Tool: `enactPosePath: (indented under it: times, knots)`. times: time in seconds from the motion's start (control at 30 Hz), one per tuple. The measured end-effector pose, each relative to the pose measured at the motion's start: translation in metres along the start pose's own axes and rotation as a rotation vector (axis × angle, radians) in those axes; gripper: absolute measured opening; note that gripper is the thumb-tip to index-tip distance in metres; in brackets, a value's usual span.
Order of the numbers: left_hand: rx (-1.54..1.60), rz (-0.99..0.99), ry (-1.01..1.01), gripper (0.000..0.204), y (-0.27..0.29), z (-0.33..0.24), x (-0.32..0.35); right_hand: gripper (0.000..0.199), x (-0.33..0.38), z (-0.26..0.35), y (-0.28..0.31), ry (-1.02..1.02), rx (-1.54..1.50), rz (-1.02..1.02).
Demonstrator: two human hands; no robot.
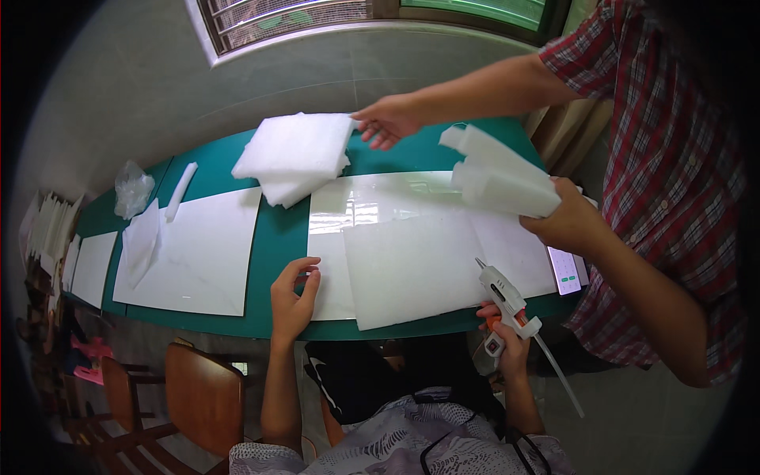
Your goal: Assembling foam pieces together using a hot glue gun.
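My left hand (294, 304) hovers at the near edge of a glossy white panel (331, 286), holding nothing, its fingers loosely curved and apart from the thumb. My right hand (509, 345) is closed around the handle of a white glue gun (503, 290), nozzle pointing up and left, with a long translucent glue stick (560, 375) trailing from its back. A thin white foam sheet (412, 269) covers part of the panel under the nozzle. At the right, a co-worker's hand (571, 218) grips folded white foam sheets (499, 176); their other hand (389, 121) reaches the corner of a foam stack (294, 150).
A second white panel (206, 261) lies left on the green table (285, 261), beside a foam strip (181, 192) and a clear plastic bag (133, 190). A lit phone (565, 271) rests at the right edge. Wooden chairs (204, 393) stand at the lower left.
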State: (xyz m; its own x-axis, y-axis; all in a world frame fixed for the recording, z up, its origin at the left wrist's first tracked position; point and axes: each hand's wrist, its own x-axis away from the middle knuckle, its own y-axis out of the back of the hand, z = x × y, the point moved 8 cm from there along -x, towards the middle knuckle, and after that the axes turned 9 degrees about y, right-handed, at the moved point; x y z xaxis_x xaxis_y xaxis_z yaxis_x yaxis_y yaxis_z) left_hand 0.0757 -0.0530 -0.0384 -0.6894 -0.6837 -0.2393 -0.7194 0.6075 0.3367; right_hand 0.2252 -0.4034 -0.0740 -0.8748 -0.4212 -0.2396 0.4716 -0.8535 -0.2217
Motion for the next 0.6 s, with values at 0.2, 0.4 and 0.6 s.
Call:
enactPosePath:
  times: [0.2, 0.4, 0.6]
  knots:
    - [0.026, -0.040, -0.002, 0.017, 0.000, -0.004, 0.010, 0.039, 0.005, 0.015, 0.008, -0.013, 0.059, -0.042]
    - [0.072, -0.028, 0.001, 0.016, -0.012, -0.013, 0.021, 0.036, 0.007, 0.016, 0.005, -0.019, 0.089, -0.001]
    - [-0.234, 0.137, -0.269, 0.039, -0.048, -0.061, 0.041, 0.036, 0.005, 0.013, 0.003, -0.025, 0.048, 0.059]
